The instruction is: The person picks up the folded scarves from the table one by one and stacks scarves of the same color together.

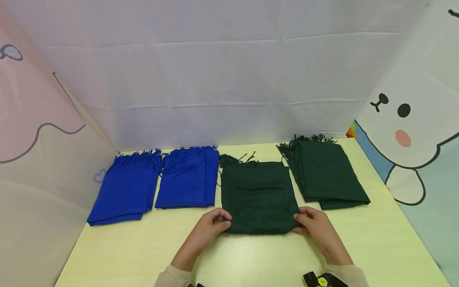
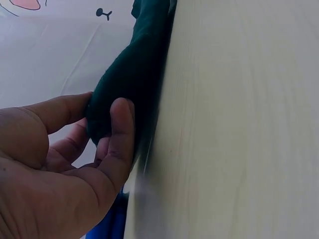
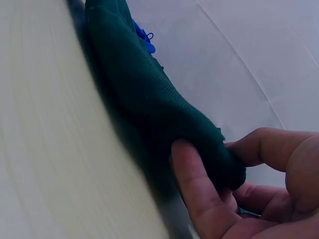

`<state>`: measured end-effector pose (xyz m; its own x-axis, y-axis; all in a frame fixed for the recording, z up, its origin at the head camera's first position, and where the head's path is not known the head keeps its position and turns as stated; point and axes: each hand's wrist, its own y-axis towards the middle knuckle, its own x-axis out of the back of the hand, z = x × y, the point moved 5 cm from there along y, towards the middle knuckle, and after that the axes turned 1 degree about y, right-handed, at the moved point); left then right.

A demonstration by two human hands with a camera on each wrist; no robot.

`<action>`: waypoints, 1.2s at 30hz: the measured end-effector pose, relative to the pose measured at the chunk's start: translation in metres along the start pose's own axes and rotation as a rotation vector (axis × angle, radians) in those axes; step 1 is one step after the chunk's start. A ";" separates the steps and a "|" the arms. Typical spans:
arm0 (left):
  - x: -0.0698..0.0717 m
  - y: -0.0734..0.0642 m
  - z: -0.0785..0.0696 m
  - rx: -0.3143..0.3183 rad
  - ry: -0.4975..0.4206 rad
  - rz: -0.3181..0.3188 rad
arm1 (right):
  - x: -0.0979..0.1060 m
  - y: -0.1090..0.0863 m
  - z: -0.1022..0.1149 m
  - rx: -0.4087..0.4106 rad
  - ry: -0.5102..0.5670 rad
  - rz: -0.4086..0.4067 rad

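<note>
A folded dark green fringed scarf (image 1: 258,199) lies in front of me, its fringe at the far edge. My left hand (image 1: 212,227) pinches its near left corner between thumb and fingers. At the near right corner, my right hand (image 1: 313,225) pinches the cloth the same way. Both wrist views show the thick folded edge of the green scarf (image 2: 127,84) between thumb and fingers, close to the tabletop. In the right wrist view the scarf's edge (image 3: 144,94) bulges slightly along its length.
Another folded green scarf (image 1: 330,171) lies to the right. Two folded blue fringed scarves, a left one (image 1: 123,191) and a nearer one (image 1: 188,179), lie to the left. The pale table (image 1: 258,263) meets a white cloth backdrop (image 1: 222,79) at the back, with printed cloth on both sides.
</note>
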<state>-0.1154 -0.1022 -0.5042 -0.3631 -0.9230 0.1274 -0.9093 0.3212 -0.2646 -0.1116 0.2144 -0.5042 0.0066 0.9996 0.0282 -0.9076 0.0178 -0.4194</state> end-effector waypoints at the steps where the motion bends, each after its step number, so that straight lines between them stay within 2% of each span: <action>1: -0.001 -0.001 0.000 0.003 -0.016 0.012 | 0.000 -0.001 0.000 -0.003 0.002 -0.001; 3: -0.001 -0.001 0.000 0.007 -0.043 0.035 | 0.000 -0.002 0.000 -0.006 0.000 -0.002; 12: -0.001 -0.007 0.003 0.009 -0.032 0.065 | 0.000 -0.007 -0.001 -0.010 0.007 -0.004; 16: 0.001 -0.010 0.002 0.017 0.021 0.062 | 0.006 -0.013 0.003 0.001 -0.142 -0.072; 20: 0.006 -0.011 -0.001 0.007 0.058 0.010 | 0.016 -0.017 0.012 0.025 -0.299 -0.168; 24: 0.008 -0.009 -0.003 -0.006 0.033 -0.007 | 0.020 -0.017 0.015 0.029 -0.312 -0.173; 31: 0.002 -0.004 -0.009 0.031 -0.011 -0.006 | 0.022 -0.016 0.013 0.012 -0.295 -0.159; 36: -0.007 0.001 -0.019 -0.012 -0.006 -0.001 | 0.032 -0.015 0.015 0.022 -0.322 -0.178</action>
<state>-0.1172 -0.0917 -0.4874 -0.3608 -0.9246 0.1225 -0.9121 0.3224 -0.2530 -0.1039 0.2460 -0.4831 0.0354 0.9223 0.3848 -0.9128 0.1866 -0.3632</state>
